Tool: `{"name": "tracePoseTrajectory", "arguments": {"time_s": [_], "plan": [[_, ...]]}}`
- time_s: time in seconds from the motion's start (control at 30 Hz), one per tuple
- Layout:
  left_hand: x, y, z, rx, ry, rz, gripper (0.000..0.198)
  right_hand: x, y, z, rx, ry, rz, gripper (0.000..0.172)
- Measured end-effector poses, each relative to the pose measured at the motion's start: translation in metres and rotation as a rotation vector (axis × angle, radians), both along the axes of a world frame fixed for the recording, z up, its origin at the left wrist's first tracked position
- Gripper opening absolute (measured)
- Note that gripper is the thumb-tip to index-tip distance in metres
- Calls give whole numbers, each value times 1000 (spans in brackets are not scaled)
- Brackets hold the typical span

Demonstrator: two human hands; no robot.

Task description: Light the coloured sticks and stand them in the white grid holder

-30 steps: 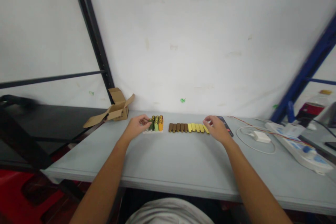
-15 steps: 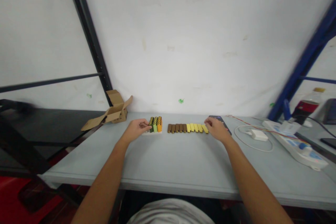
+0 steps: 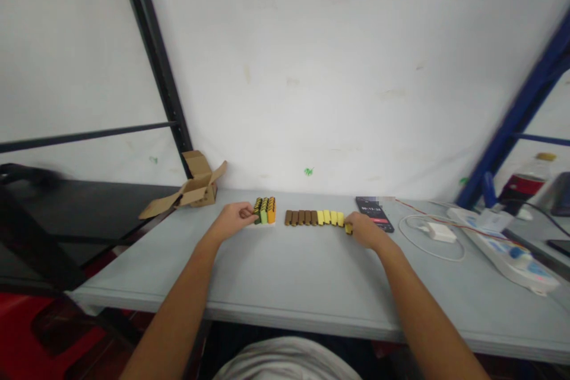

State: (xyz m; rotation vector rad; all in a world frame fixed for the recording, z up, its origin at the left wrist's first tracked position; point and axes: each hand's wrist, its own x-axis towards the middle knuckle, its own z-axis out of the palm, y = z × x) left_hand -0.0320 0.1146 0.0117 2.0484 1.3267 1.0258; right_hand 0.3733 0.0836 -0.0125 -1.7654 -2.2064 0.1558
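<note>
A row of small brown and yellow blocks (image 3: 314, 217) lies across the middle of the grey table (image 3: 285, 273). My right hand (image 3: 364, 230) is closed at the row's right end, pinching one yellow block (image 3: 348, 228) drawn slightly toward me. To the left stands a tight cluster of green, yellow and orange blocks (image 3: 265, 210) on a white base. My left hand (image 3: 233, 219) rests against the cluster's left side, fingers curled on it.
A phone (image 3: 374, 213) with a lit screen lies right of the row. Farther right are a white charger with coiled cable (image 3: 437, 230) and a power strip (image 3: 507, 247). An open cardboard box (image 3: 192, 186) sits at the back left, by a black frame post.
My right hand has drawn back from the phone to the row's right end and closed on a yellow block, pulling it toward me. The left hand stays at the cluster.
</note>
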Motion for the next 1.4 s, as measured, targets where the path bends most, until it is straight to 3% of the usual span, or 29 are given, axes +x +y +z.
{"name": "tracePoseTrajectory", "arguments": {"time_s": [0.17, 0.33, 0.5, 0.77, 0.93, 1.0, 1.2, 1.3, 1.4], "plan": [[-1, -2, 3, 62, 79, 63, 42, 7, -1, -1, -8, 13, 0, 55], [-6, 7, 0, 118, 25, 209, 51, 7, 3, -2, 63, 17, -32, 52], [-10, 11, -3, 148, 65, 335, 47, 10, 1, 2, 15, -62, -53, 40], [-9, 10, -2, 126, 31, 351, 46, 21, -2, -4, -53, -83, 35, 26], [-10, 10, 1, 127, 12, 361, 46, 13, 3, 0, 4, -75, -35, 28], [-12, 11, 0, 129, 2, 373, 46, 10, 5, 6, 63, 94, -60, 29], [-12, 14, -2, 160, 18, 384, 48, -15, 6, 18, 231, 942, 40, 33], [-10, 11, 0, 157, 21, 394, 48, -29, 5, 16, 220, 1173, -3, 41], [-10, 10, 1, 157, 24, 405, 48, -36, 4, 14, 171, 1272, -77, 45]]}}
